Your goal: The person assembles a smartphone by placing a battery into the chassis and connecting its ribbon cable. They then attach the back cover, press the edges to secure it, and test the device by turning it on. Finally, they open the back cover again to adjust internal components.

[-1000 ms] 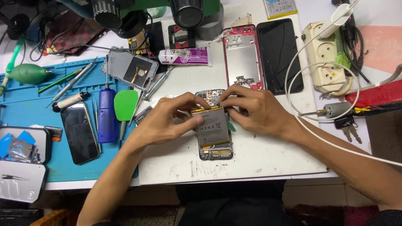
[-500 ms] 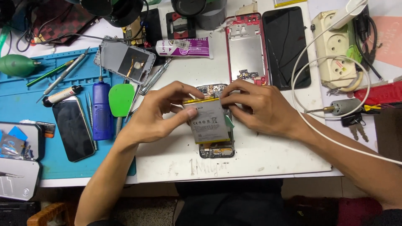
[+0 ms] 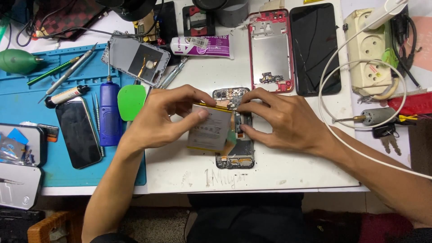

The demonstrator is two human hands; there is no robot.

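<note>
2 bare hands work at the middle of the white table [image 3: 279, 173]. The left hand [image 3: 164, 119] has its thumb and fingers clamped on 1 flat white battery [image 3: 210, 128], tilted up off 1 opened phone [image 3: 236, 130] that lies just beneath it, a little right of centre. The right hand [image 3: 281, 119] rests on that phone's right side, fingertips pinched together at the battery's far right corner; whether they grip anything small there cannot be told. Most of the phone's inside is hidden by the battery and both hands; only its far end and near end show.

Far right of centre lie 1 red phone frame [image 3: 271, 51] and 1 black screen panel [image 3: 314, 49], side by side. 1 more grey phone shell [image 3: 136, 58] lies at the far left, on the edge of the blue mat [image 3: 67, 175]. On the mat sit 1 dark phone [image 3: 78, 132], 1 blue cylinder tool [image 3: 109, 112], 1 green pick [image 3: 131, 101] and 1 green air blower [image 3: 18, 61], whose left part is cut off. 1 white and purple tube [image 3: 201, 46] lies far of the hands. To the right stand 1 cream power strip [image 3: 371, 58], 1 small motor [image 3: 373, 116] and 1 looping white cable [image 3: 360, 148]. The objects along the far edge are cut off and hard to make out.
</note>
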